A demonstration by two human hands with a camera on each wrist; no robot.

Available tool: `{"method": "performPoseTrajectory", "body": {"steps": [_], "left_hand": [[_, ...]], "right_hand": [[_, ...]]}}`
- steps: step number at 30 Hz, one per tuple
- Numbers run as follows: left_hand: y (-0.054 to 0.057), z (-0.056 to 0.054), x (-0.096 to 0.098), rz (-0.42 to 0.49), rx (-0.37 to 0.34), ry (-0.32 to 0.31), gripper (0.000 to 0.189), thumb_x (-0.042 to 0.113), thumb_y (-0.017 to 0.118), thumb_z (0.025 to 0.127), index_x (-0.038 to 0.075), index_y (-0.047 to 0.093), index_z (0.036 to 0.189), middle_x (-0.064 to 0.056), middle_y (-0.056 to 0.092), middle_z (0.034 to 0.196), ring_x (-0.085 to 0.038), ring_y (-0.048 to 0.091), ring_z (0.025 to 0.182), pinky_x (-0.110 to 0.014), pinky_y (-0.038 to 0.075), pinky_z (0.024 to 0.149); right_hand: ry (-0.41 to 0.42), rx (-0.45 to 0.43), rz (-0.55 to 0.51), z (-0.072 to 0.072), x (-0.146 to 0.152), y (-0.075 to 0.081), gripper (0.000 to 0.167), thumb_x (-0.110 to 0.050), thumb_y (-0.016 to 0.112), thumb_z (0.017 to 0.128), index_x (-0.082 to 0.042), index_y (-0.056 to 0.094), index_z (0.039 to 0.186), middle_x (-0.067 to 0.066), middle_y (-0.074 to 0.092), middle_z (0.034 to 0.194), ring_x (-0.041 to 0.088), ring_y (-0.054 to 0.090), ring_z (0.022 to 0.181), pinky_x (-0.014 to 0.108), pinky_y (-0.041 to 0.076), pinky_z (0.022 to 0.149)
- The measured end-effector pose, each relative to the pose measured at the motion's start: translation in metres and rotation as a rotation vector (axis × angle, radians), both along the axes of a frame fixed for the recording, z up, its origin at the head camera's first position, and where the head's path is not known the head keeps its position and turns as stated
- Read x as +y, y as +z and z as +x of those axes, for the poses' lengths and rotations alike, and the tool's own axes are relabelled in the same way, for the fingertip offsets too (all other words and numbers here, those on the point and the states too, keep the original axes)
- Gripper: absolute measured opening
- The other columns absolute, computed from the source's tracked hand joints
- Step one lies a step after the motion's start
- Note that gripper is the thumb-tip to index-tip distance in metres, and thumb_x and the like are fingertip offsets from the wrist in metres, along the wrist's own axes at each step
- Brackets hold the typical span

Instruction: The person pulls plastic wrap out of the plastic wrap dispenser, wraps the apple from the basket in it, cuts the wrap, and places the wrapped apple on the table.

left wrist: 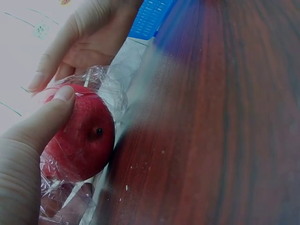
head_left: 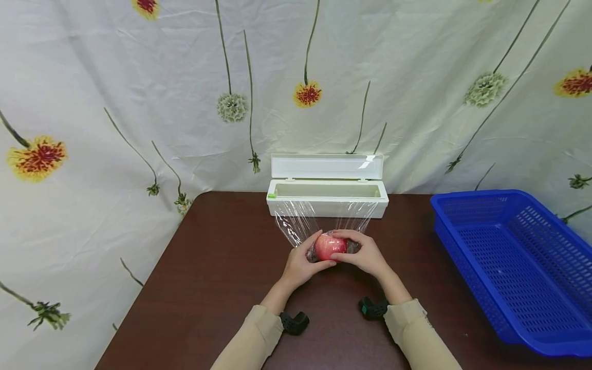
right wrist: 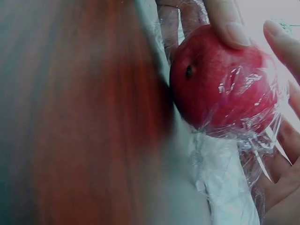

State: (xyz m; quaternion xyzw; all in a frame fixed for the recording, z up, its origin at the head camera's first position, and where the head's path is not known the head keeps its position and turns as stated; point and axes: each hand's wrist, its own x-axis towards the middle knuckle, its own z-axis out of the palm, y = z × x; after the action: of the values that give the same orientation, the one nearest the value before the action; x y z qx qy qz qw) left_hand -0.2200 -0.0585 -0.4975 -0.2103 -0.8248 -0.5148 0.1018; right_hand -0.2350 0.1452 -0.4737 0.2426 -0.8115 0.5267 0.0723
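A red apple (head_left: 330,246), partly covered in clear plastic wrap (right wrist: 251,136), is held over the table between both hands. My left hand (head_left: 298,267) grips it, the thumb (left wrist: 56,112) pressed on the skin beside the dark apple end and the fingers behind the film. My right hand (head_left: 365,253) curves loosely round the other side. In the right wrist view its thumb stands off the apple, and the other fingers lie against bunched wrap. From the apple the film stretches back to a white wrap dispenser box (head_left: 327,209), whose lid is raised.
A blue slotted plastic basket (head_left: 476,272) stands on the right of the dark brown table (head_left: 208,288). Behind the dispenser hangs a flower-print cloth (head_left: 185,77). Dark devices (head_left: 294,324) are worn at both wrists.
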Motion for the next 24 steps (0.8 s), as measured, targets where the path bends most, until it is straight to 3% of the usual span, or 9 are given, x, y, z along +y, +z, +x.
{"method": "performPoseTrajectory", "body": {"steps": [5, 12, 24], "left_hand": [[0.002, 0.001, 0.0, 0.0, 0.002, 0.005, 0.08, 0.031, 0.084, 0.07, 0.005, 0.047, 0.137, -0.009, 0.054, 0.132, -0.024, 0.054, 0.115, -0.042, 0.045, 0.095], [0.003, 0.001, -0.001, 0.027, 0.008, -0.018, 0.076, 0.021, 0.086, 0.068, 0.006, 0.048, 0.131, -0.01, 0.058, 0.128, -0.025, 0.055, 0.114, -0.045, 0.044, 0.095], [-0.002, -0.001, -0.001, 0.112, -0.066, -0.021, 0.074, 0.013, 0.084, 0.069, 0.006, 0.048, 0.133, -0.013, 0.058, 0.126, -0.028, 0.054, 0.115, -0.049, 0.043, 0.095]], "right_hand": [[0.002, -0.035, -0.01, 0.001, 0.0, -0.001, 0.054, -0.014, 0.085, 0.068, -0.01, 0.065, 0.118, 0.009, 0.06, 0.123, 0.027, 0.052, 0.116, 0.05, 0.042, 0.096], [0.021, -0.094, -0.005, 0.015, -0.001, 0.021, 0.058, -0.007, 0.082, 0.07, -0.001, 0.059, 0.122, 0.017, 0.055, 0.128, 0.034, 0.049, 0.118, 0.053, 0.04, 0.097], [0.112, -0.172, -0.047, 0.012, 0.003, 0.015, 0.071, -0.001, 0.079, 0.072, 0.0, 0.047, 0.135, 0.019, 0.046, 0.138, 0.037, 0.042, 0.125, 0.053, 0.035, 0.101]]}}
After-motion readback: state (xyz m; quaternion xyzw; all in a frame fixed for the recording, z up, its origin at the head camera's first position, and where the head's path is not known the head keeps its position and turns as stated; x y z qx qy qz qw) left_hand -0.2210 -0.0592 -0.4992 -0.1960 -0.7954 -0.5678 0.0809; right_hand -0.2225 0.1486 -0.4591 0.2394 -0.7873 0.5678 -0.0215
